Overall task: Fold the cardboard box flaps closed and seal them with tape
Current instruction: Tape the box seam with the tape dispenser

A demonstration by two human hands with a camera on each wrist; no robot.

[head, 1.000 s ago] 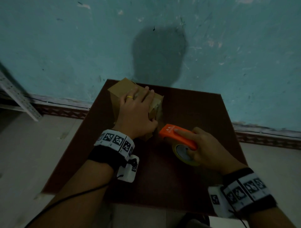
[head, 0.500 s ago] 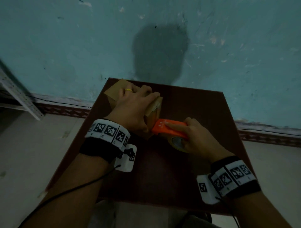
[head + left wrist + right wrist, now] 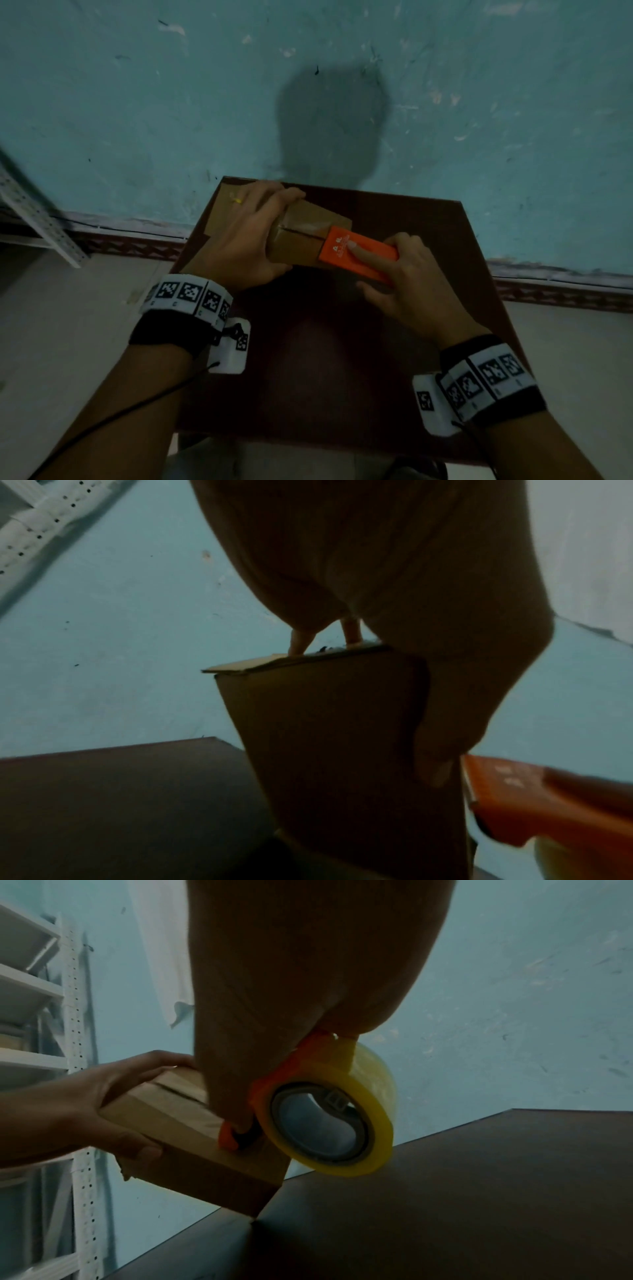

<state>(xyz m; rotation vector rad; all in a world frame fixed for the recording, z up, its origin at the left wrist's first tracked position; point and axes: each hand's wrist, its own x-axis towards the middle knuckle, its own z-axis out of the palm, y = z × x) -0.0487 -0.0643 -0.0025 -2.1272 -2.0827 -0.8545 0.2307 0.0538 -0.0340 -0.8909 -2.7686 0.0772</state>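
Observation:
My left hand (image 3: 253, 236) grips a small brown cardboard box (image 3: 305, 240) near the table's far left corner and holds it tilted. Its folded flaps, with a dark seam between them, face the right hand. In the left wrist view the thumb (image 3: 435, 753) lies down the box (image 3: 325, 737) side and the fingertips (image 3: 298, 645) sit on its top edge. My right hand (image 3: 394, 274) grips an orange tape dispenser (image 3: 356, 255), index finger along its top, its front end pressed on the seam. The yellow tape roll (image 3: 329, 1118) hangs under the dispenser (image 3: 298, 1064), against the box (image 3: 185, 1131).
The dark brown table (image 3: 325, 377) stands against a teal wall (image 3: 342, 85). A white perforated metal shelf rack (image 3: 34, 212) stands at the left, also in the right wrist view as the rack (image 3: 75, 993). Pale floor lies on both sides of the table.
My left hand has tipped and turned the box so its flapped face points right. The right hand has raised the dispenser from the tabletop onto the seam.

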